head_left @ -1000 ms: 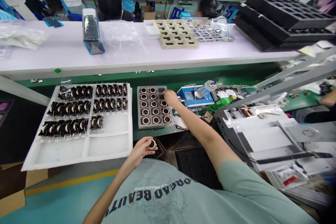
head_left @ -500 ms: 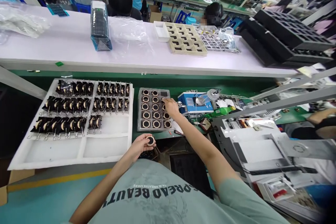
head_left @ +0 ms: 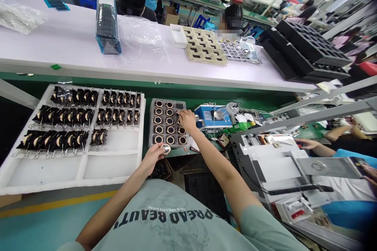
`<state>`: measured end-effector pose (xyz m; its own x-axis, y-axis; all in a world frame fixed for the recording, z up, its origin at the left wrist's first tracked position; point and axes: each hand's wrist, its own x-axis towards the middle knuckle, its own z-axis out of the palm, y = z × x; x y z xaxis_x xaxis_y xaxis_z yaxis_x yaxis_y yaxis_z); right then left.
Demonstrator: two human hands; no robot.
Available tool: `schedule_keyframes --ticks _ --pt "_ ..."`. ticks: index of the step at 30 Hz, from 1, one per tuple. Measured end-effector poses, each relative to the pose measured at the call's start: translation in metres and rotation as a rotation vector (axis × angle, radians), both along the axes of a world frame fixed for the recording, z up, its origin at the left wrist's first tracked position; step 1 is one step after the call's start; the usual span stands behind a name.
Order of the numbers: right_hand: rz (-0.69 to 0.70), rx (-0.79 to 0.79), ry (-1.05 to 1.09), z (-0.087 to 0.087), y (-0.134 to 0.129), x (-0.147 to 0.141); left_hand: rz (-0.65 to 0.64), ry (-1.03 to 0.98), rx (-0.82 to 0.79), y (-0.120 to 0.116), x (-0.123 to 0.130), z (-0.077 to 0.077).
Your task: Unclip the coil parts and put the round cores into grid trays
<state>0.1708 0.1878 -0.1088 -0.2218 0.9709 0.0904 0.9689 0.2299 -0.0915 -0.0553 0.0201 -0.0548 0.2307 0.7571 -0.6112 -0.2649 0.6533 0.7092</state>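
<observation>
My left hand (head_left: 153,157) pinches a round ring piece (head_left: 165,148) by its edge, just below the front edge of a clear compartment tray (head_left: 150,125). Several dark discs with pale rims sit in that tray. Over the tray's right column lies my right hand (head_left: 186,120), its fingers bent down into a compartment; whatever they touch is too small to tell. To the left, a white foam tray (head_left: 112,166) carries rows of black pieces with metal clips (head_left: 72,116).
A blue device (head_left: 213,117) stands right of the compartment tray. Above runs a pale shelf (head_left: 79,53) with a beige tray (head_left: 203,46) and black trays (head_left: 312,47). Grey equipment (head_left: 273,170) and another person's hands are at the right.
The ring piece in my left hand has tilted and now shows a shiny face, closer to the compartment tray. My right hand stays over the right column. The whole view has shifted slightly.
</observation>
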Motion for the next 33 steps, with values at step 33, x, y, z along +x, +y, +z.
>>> schedule_keyframes --ticks 33 --pt "0.147 0.003 0.508 0.041 -0.088 -0.02 0.148 0.037 0.126 0.008 0.006 0.025"
